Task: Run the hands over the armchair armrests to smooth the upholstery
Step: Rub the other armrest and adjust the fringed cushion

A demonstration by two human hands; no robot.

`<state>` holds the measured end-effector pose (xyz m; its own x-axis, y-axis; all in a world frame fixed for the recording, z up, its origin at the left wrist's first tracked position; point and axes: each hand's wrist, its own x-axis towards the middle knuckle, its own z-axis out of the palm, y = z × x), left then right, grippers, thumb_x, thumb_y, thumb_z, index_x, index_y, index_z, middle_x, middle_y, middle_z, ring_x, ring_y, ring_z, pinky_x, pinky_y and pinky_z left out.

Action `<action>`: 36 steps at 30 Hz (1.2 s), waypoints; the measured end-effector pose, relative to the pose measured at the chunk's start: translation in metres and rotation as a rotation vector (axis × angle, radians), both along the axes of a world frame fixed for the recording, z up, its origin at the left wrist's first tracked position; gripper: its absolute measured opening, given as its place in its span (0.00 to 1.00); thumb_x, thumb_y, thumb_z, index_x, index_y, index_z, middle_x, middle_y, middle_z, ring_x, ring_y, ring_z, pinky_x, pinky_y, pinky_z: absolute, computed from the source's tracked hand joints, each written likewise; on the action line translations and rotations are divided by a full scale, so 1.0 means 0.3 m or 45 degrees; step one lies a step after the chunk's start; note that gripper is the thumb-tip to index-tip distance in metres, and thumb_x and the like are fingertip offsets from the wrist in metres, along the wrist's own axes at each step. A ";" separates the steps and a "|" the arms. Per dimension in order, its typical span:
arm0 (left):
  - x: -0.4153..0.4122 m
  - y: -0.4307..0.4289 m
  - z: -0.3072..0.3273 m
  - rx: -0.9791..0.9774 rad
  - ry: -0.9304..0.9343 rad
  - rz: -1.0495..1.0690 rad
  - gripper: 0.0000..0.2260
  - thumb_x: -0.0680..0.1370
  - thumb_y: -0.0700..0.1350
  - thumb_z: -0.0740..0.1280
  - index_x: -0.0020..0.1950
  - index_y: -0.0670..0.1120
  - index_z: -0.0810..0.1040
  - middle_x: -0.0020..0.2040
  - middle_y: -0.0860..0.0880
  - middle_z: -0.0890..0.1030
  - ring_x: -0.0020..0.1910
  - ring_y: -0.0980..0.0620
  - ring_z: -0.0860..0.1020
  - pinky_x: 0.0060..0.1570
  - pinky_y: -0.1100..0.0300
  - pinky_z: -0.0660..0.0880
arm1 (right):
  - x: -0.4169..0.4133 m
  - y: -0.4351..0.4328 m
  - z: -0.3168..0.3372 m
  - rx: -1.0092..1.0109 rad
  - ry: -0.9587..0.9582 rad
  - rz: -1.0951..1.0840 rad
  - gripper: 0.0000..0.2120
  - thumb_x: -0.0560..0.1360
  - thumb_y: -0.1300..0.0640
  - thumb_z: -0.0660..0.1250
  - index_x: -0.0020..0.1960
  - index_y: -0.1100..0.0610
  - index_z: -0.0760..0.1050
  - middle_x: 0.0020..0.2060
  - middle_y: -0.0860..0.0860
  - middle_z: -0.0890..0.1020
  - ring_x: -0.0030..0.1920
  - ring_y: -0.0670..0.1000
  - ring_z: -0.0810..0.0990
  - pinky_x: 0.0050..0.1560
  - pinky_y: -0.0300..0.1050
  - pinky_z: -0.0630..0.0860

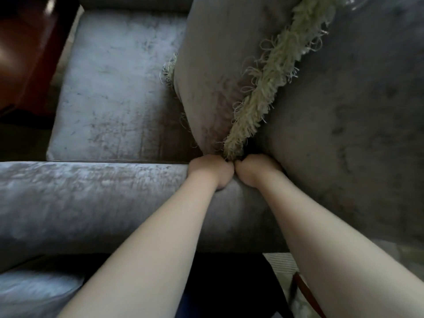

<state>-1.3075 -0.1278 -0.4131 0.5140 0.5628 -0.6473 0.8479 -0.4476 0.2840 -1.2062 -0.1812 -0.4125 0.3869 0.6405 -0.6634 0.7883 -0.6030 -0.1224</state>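
To the left of the left hand the grey velvet armrest runs long and rumpled, and both hands are pressed on its far edge. The left hand and the right hand are curled, knuckles touching, fingers hidden, so whether anything is gripped cannot be told. Just beyond them stands the fringed cushion; palms are judged best flattened and drawn leftward along the nap.

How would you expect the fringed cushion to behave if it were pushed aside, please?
The cushion would probably squash and slump rather than slide stiffly: it already sags between seat and backrest. Its fringe looks loose and floppy, likely to snag fingers. It seems light.
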 end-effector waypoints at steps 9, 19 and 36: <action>-0.071 -0.054 -0.012 0.014 0.042 -0.135 0.19 0.79 0.53 0.50 0.56 0.46 0.77 0.56 0.43 0.79 0.43 0.47 0.72 0.41 0.56 0.66 | -0.057 -0.085 0.005 0.034 0.055 0.090 0.23 0.79 0.48 0.48 0.64 0.60 0.72 0.63 0.61 0.74 0.60 0.61 0.74 0.54 0.47 0.70; -0.069 -0.080 -0.028 0.131 0.000 -0.173 0.21 0.80 0.51 0.48 0.54 0.45 0.78 0.56 0.42 0.79 0.53 0.42 0.77 0.45 0.54 0.69 | -0.092 -0.118 -0.014 0.267 -0.104 0.015 0.19 0.77 0.51 0.53 0.47 0.61 0.79 0.50 0.60 0.81 0.50 0.61 0.79 0.40 0.45 0.65; -0.169 -0.148 0.006 0.040 0.030 -0.327 0.20 0.81 0.51 0.47 0.57 0.45 0.77 0.58 0.42 0.78 0.55 0.42 0.76 0.45 0.54 0.67 | -0.156 -0.199 0.022 -0.041 0.044 0.062 0.22 0.80 0.51 0.47 0.53 0.64 0.75 0.56 0.64 0.78 0.55 0.62 0.76 0.47 0.48 0.68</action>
